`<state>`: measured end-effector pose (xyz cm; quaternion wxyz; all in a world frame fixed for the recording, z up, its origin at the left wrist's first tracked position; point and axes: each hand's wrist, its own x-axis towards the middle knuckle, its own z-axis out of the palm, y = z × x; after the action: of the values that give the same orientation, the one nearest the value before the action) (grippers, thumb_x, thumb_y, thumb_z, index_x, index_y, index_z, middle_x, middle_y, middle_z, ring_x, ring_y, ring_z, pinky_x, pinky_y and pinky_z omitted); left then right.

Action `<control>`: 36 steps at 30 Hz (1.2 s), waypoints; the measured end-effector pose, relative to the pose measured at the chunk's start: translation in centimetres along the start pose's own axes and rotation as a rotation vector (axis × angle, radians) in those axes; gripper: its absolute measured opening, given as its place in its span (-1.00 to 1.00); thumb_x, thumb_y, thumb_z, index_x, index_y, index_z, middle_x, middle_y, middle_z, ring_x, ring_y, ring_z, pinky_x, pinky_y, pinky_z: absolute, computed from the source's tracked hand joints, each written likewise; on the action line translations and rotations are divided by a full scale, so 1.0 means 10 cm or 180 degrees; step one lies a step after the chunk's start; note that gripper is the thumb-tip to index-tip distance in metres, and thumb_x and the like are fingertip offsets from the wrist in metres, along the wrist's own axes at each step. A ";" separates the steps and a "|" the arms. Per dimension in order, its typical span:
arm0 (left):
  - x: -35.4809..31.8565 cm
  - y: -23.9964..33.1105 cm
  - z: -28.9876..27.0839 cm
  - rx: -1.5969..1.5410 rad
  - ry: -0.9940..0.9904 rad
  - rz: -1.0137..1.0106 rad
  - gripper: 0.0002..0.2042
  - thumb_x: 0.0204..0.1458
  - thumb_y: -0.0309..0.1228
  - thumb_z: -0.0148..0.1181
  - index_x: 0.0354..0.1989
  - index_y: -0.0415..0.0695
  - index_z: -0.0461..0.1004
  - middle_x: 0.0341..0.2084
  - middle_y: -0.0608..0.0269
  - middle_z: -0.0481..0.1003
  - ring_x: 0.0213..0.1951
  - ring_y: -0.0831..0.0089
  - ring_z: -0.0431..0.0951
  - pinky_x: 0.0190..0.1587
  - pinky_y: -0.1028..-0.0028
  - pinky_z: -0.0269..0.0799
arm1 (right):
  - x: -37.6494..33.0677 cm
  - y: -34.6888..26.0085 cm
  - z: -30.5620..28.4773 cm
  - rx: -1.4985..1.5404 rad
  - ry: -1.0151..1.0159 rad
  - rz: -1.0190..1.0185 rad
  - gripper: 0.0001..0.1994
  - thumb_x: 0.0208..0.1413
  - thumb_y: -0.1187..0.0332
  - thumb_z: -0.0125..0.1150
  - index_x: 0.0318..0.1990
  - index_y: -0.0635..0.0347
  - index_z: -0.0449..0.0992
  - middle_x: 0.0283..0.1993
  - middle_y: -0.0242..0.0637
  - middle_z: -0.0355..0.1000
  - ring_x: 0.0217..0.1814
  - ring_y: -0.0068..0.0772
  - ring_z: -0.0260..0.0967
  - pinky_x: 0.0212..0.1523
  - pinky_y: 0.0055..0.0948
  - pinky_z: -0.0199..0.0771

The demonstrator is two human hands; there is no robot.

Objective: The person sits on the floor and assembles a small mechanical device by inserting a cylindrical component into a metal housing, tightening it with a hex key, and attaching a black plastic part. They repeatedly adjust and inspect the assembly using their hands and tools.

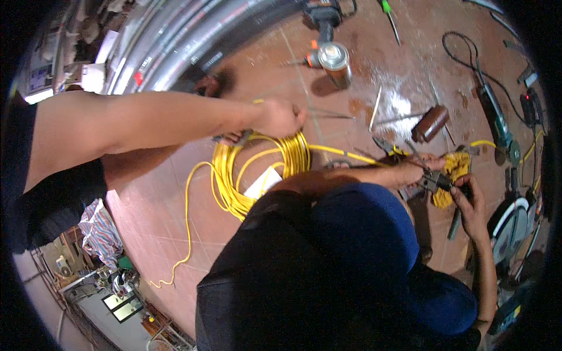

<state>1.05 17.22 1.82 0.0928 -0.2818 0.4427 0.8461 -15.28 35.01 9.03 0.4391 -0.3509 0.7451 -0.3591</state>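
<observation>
My left hand (426, 164) and my right hand (470, 205) meet at the right, closed on a small dark block-shaped fitting (436, 181) between them. My right thumb and finger pinch its black end. Exactly what the fitting is, I cannot make out. Crumpled yellow cloth or a glove (443, 198) lies just behind it. My bent knees (366, 225) in blue cover part of the floor. A yellow cable coil (231, 193) lies to the left, one length running towards my left hand. A co-worker's closed hand (281, 117) is at the coil's upper edge.
A tiled floor holds a cordless tool (322, 20), a metal can (333, 57), a green screwdriver (390, 20) and a brown cylinder (430, 123). An angle grinder (496, 120) and a disc-bladed saw (510, 228) stand at the right. Long bars (199, 38) lie upper left.
</observation>
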 end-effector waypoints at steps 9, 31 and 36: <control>0.45 -0.51 0.06 -0.0644 -0.0212 0.0744 -0.58 0.19 -0.04 0.30 -0.07 -0.19 0.57 -0.31 0.34 0.58 -0.27 0.57 0.55 -0.20 0.52 0.48 | 0.10 -0.03 0.00 -0.0368 0.0046 0.0558 -0.86 0.28 0.32 0.23 -0.20 0.17 0.45 -0.29 -0.48 0.37 -0.23 -0.63 0.27 -0.19 -0.56 0.30; 0.53 -0.43 -0.14 -0.0683 0.0541 0.0829 -0.40 -0.03 -0.39 0.52 0.13 -0.20 0.29 -0.18 0.22 0.48 -0.23 0.49 0.55 -0.27 0.44 0.54 | 0.35 0.31 0.47 0.0398 -0.1142 0.1145 -0.73 0.33 0.24 0.13 -0.28 0.26 0.59 -0.38 -0.37 0.49 -0.28 -0.56 0.42 -0.16 -0.49 0.44; 0.56 -0.50 -0.10 -0.0412 0.0606 0.0523 -0.66 0.03 -0.45 0.40 0.00 -0.23 0.55 -0.29 0.29 0.56 -0.28 0.57 0.54 -0.28 0.49 0.50 | 0.27 -0.02 0.52 0.1451 -0.1206 0.1575 -0.72 0.30 0.22 0.17 -0.39 0.22 0.56 -0.46 -0.38 0.45 -0.43 -0.58 0.37 -0.28 -0.51 0.41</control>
<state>-1.13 18.84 -5.25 -0.0376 -0.3290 0.4156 0.8471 -11.50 31.47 6.23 0.7092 -0.1140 0.6139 -0.3274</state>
